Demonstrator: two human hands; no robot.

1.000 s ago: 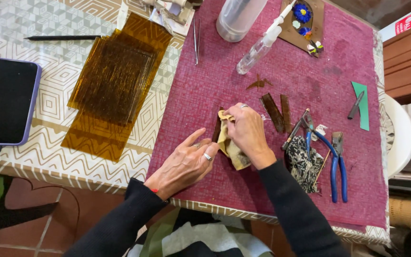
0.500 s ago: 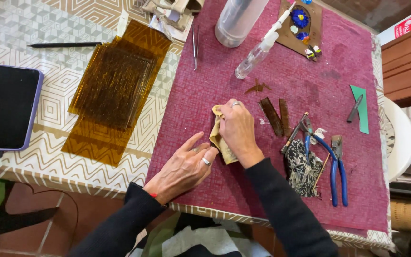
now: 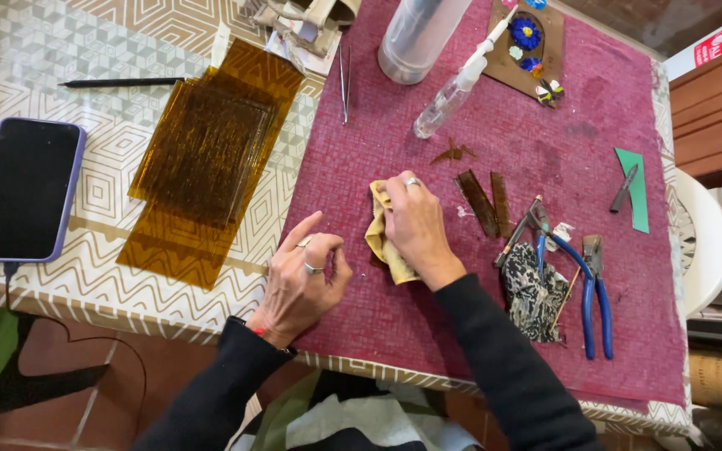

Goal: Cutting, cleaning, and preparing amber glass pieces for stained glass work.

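a yellow cloth [image 3: 380, 240] lies crumpled on the crimson mat [image 3: 495, 117], near the middle of its lower half. the right hand [image 3: 416, 227] presses down on top of it, fingers curled over the cloth and gripping it against the mat, so that only the cloth's left edge and lower corner show from under the palm. whether anything sits under the cloth cannot be told. the left hand [image 3: 302, 280] rests just to the left of the cloth, apart from it, loosely curled with the forefinger stretched out on the mat and holding nothing; rings show on two fingers.

just right of the right hand lie two narrow dark amber glass strips [image 3: 485, 201], side by side, and above them a small brown shard [image 3: 451, 154]. further right are blue-handled pliers [image 3: 582, 280] beside a patterned black-and-white rag [image 3: 531, 299]. near the mat's right edge a green piece [image 3: 635, 189] carries a small dark tool. at the top of the mat stand a clear spray bottle [image 3: 455, 90], lying tilted, a large clear bottle [image 3: 419, 35] and tweezers [image 3: 344, 79].

left of the mat, on the patterned tablecloth [image 3: 85, 50], lie stacked amber glass sheets [image 3: 206, 154], a black pencil [image 3: 119, 82] and a dark phone [image 3: 25, 188].
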